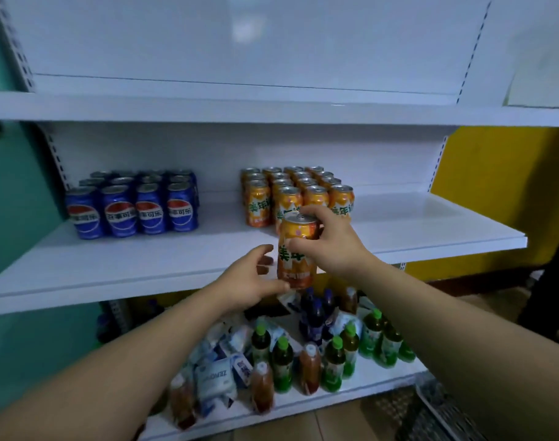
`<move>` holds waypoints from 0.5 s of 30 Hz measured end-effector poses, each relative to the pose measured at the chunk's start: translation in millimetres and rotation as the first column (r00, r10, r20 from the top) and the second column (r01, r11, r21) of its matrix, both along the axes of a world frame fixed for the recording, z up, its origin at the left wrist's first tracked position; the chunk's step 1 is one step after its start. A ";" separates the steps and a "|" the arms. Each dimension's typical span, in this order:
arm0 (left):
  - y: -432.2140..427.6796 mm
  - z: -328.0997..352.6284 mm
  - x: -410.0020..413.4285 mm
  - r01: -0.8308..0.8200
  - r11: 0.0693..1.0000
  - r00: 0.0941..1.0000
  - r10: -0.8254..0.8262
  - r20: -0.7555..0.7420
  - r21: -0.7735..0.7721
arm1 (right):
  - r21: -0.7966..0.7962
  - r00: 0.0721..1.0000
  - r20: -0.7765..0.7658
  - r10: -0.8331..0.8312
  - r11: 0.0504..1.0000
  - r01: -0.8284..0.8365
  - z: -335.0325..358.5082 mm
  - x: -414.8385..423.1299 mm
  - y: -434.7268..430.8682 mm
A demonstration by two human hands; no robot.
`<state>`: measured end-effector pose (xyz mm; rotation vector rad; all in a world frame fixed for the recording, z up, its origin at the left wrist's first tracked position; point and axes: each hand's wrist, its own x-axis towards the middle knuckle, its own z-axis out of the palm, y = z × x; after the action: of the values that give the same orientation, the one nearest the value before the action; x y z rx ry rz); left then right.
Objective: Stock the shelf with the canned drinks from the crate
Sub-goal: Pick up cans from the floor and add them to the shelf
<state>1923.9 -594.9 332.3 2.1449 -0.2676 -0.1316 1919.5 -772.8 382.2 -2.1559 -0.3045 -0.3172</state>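
The right hand [330,238] pinched an orange soda can [295,251] near its rim, just before the middle shelf [112,259]; the left hand [251,281], fingers spread, cupped its base; best set it upright, flush against the near orange cans [299,194].

Green-capped bottles [335,361] of green drink stand upright in cluster on bottom shelf [303,405], right of centre. Brown-drink bottles [309,367] with white caps among them, toward front. Dark blue bottles [316,316] farther back, near middle. White and blue packets [213,381] piled loosely left of bottles, some overlapping. Teal wall [14,218] at left. Yellow wall [501,186] at right. Dark woven mat [437,415] on floor, bottom right corner.
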 end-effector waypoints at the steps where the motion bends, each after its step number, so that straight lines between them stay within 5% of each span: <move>1: 8.7 0.7 5.9 -0.023 0.999 1.000 0.023 0.005 0.032 | -0.005 1.000 -0.005 0.006 1.000 -0.006 0.8 8.6 6.4; 5: 37.8 0.8 34.5 -0.084 0.957 0.995 0.066 0.076 0.277 | -0.066 1.000 -0.012 0.022 0.998 -0.023 -0.4 47.3 26.2; 11: 73.3 -15.1 94.0 -0.167 0.763 0.980 0.057 0.192 0.625 | -0.162 0.997 -0.049 0.058 0.985 -0.065 -6.6 103.0 41.4; 15: 77.4 -29.7 116.4 -0.159 0.690 0.986 0.084 0.141 0.706 | -0.209 0.996 -0.047 0.078 0.974 -0.086 -15.9 126.9 45.2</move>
<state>2040.3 -517.6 302.5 2.9596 -0.1319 -0.0532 2046.3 -727.6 366.3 -2.3477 -0.4204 -0.2028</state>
